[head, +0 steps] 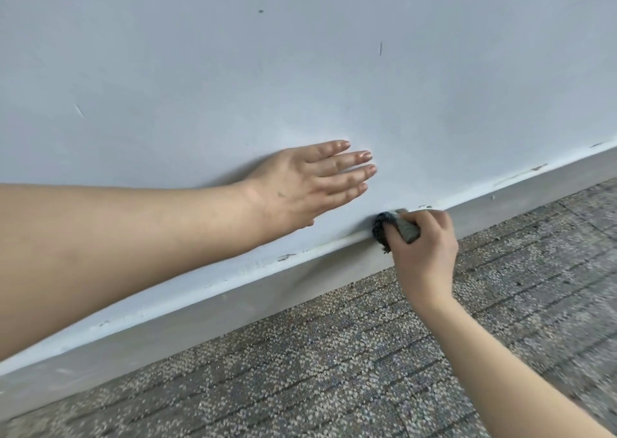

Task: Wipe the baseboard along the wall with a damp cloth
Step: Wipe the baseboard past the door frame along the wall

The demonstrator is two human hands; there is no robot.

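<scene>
Baseboard [233, 307]: pale strip running on a slant from lower left to upper right, between the wall [233, 70] and the speckled carpet [334, 371], and cut off at both frame edges. There are small dark chips along its top edge [287, 256]. Head view only. The cloth [379, 229] is a bunched dark wad with a grey fold, pressed to the top edge of the baseboard right of centre. The right hand [424, 250] grips it with fingers curled round it, so most of the cloth is hidden inside the hand. Its full shape is not readable, and neither is whether it is wet. The hand also covers the stretch of baseboard behind it. The left hand [300, 187] lies flat on the wall above the baseboard, fingers straight and close together, holding nothing. Only the tip of its thumb shows below the palm. Both forearms run out of frame. The far right carpet is blurred.
</scene>
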